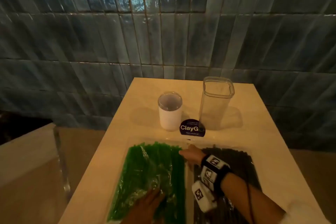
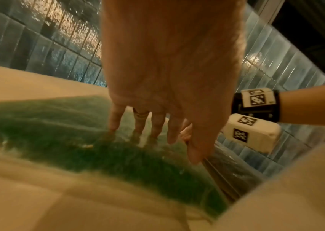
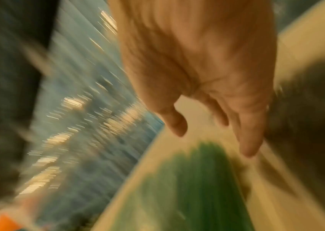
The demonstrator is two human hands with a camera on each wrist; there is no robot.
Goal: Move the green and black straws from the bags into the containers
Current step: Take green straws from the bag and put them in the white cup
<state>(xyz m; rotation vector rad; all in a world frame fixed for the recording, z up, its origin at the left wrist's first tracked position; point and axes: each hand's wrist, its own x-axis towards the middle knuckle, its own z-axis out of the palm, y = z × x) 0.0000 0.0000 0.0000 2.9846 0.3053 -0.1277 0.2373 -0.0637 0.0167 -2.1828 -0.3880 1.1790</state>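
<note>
A clear bag of green straws (image 1: 151,172) lies on the table's near left, and a bag of black straws (image 1: 229,156) lies beside it on the right. My left hand (image 1: 151,202) presses flat on the green bag's near end, with straight fingers (image 2: 137,123) on the plastic (image 2: 58,132). My right hand (image 1: 189,154) reaches across the black bag to the far right corner of the green bag, fingers relaxed and holding nothing. In the blurred right wrist view that hand (image 3: 213,140) hovers over the green straw ends (image 3: 193,179). An empty white cup (image 1: 170,112) and an empty clear square container (image 1: 216,103) stand behind the bags.
A round dark ClayGo sticker (image 1: 192,127) lies on the beige table (image 1: 254,132) between the cup and the clear container. A blue tiled wall (image 1: 163,32) rises right behind the table. A lower beige surface (image 1: 27,160) sits off the table's left edge.
</note>
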